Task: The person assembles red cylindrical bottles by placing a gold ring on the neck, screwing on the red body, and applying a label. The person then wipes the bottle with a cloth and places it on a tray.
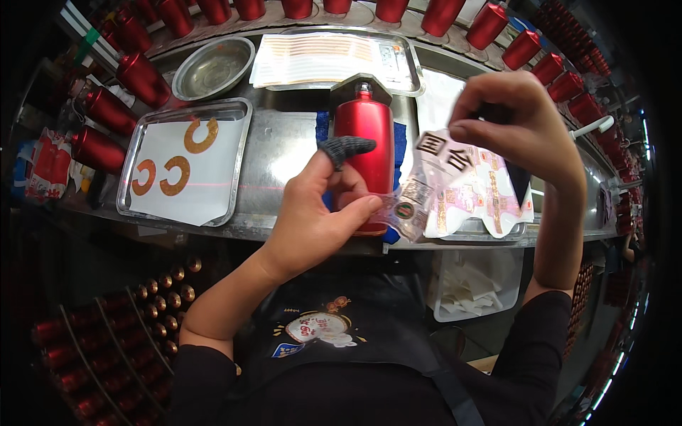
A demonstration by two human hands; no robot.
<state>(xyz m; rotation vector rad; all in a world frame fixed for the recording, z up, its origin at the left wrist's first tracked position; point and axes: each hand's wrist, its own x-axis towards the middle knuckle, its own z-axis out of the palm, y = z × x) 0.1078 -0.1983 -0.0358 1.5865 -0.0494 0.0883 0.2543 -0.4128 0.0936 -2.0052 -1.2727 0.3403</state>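
Observation:
A glossy red bottle lies on a blue cloth in front of me, its neck at a dark angular block. Between my hands stretches a clear printed label with dark characters and a small round emblem. My left hand pinches the label's lower left end between thumb and fingers, over the bottle's lower part. A grey knitted finger cover sits on its raised index finger. Higher up and to the right, my right hand pinches the label's upper end.
On the left, a metal tray carries gold C-shaped stickers on white paper. Behind stand a metal bowl and a tray of striped sheets. More label sheets lie right. Red bottles line the far conveyor; a white bin sits below.

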